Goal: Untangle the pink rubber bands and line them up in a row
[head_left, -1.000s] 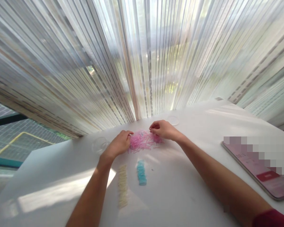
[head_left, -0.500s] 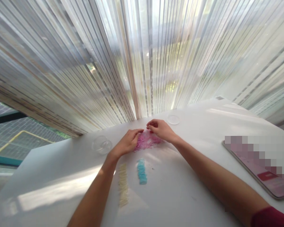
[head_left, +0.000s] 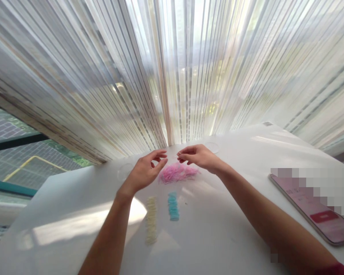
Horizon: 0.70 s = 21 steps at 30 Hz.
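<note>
A loose heap of thin pink strands (head_left: pixel 179 173) lies on the white table (head_left: pixel 218 236). Above its left side, my left hand (head_left: pixel 149 168) is raised with thumb and fingers apart and nothing visible between them. Over the far right of the heap hovers my right hand (head_left: pixel 196 157), its thumb and fingertips pinched together; whatever they hold is too small to make out. Nearer to me lie a short row of blue pieces (head_left: pixel 173 206) and a longer row of pale yellow pieces (head_left: pixel 151 220), each lined up in a column.
A clear round dish (head_left: pixel 125 172) stands partly behind my left hand. Beyond my right wrist is a clear round lid (head_left: pixel 212 147). A phone (head_left: pixel 309 208) lies at the right. Vertical strip curtains (head_left: pixel 172 76) hang along the table's far edge.
My left hand has lifted off the pink heap and moved left, its fingers spreading. The right hand stays pinched near the same place. The view has shifted slightly.
</note>
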Each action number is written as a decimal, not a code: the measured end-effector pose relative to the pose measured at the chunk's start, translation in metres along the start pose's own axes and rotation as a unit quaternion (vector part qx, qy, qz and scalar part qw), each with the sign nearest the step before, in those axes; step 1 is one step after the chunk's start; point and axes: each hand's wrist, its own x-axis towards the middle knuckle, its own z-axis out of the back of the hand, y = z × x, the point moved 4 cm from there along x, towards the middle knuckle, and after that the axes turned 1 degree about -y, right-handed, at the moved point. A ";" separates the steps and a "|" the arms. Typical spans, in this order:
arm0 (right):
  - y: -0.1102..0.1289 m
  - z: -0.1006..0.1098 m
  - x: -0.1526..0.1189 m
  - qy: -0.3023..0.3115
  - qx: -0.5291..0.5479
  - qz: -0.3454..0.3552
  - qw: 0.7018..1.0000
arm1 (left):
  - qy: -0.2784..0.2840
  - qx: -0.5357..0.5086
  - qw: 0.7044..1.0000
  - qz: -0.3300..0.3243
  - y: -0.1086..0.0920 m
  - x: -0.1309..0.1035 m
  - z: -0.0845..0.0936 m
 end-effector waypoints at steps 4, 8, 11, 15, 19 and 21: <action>0.001 -0.022 -0.019 0.068 -0.011 -0.009 0.998 | -0.018 -0.006 1.000 0.007 -0.015 -0.034 -0.007; -0.006 -0.042 -0.054 0.134 -0.019 0.012 0.991 | -0.070 -0.034 0.996 0.037 -0.022 -0.081 -0.023; -0.018 -0.054 -0.088 0.158 -0.020 -0.014 0.987 | -0.072 -0.061 0.995 0.027 -0.026 -0.118 -0.038; -0.035 -0.062 -0.120 0.189 -0.017 -0.041 0.981 | -0.068 -0.059 0.996 -0.018 -0.026 -0.152 -0.053; -0.048 -0.065 -0.130 0.233 0.003 -0.045 0.972 | -0.060 -0.050 0.995 -0.064 -0.028 -0.162 -0.059; -0.052 -0.065 -0.130 0.225 0.006 -0.036 0.974 | -0.065 -0.043 0.993 -0.083 -0.030 -0.164 -0.059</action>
